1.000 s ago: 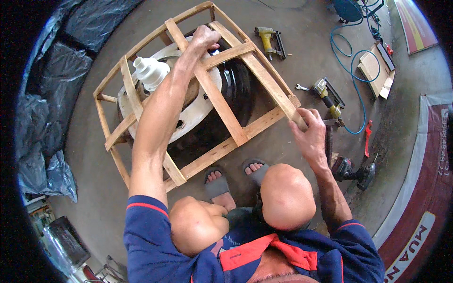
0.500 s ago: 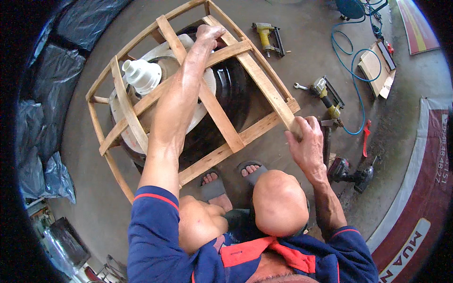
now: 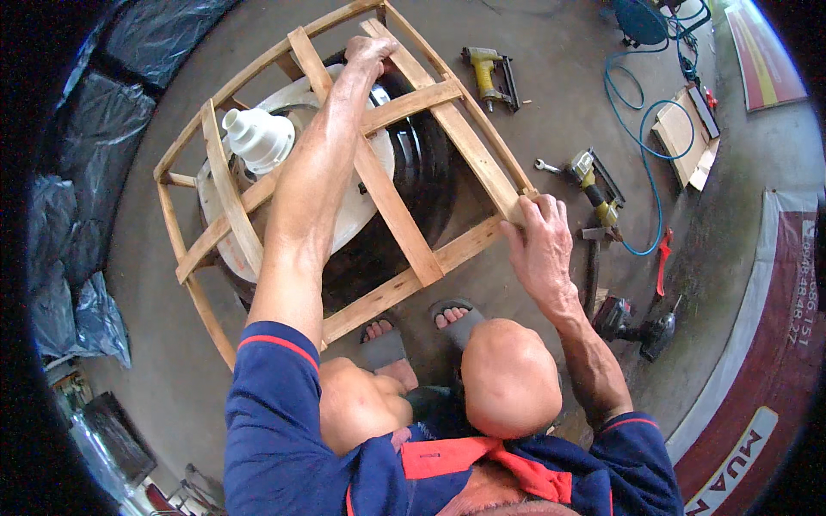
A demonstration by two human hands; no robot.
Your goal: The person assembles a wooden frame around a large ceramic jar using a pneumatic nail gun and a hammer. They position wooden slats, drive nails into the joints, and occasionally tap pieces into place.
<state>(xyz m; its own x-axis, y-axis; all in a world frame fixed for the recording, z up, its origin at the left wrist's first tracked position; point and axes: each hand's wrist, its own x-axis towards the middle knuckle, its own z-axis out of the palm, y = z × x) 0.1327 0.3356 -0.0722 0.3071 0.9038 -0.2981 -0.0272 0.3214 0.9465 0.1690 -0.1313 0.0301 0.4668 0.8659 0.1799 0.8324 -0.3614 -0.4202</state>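
A wooden slat [image 3: 471, 146] lies slantwise across the right part of an open wooden crate frame [image 3: 400, 225]. My left hand [image 3: 370, 53] is closed on the slat's far end, its fingertips partly hidden. At the near right corner, my right hand [image 3: 544, 245] grips the other end, thumb on one side and fingers over the top. Inside the frame sits a round black object [image 3: 426, 163] with a pale cover [image 3: 348, 219] and a white stepped plastic fitting [image 3: 258, 140]. My left forearm crosses above them and hides part of the frame.
On the floor to the right are a yellow nail gun [image 3: 488, 76], a second nail gun [image 3: 594, 185] with a blue hose [image 3: 661, 206], a hammer [image 3: 594, 267], a red tool [image 3: 663, 258] and a cordless drill [image 3: 637, 325]. Black plastic sheeting [image 3: 95, 155] covers things at left.
My right hand has moved left and away from me, bringing the slat's near end inward to the frame's corner. My left hand has shifted slightly left at the far end.
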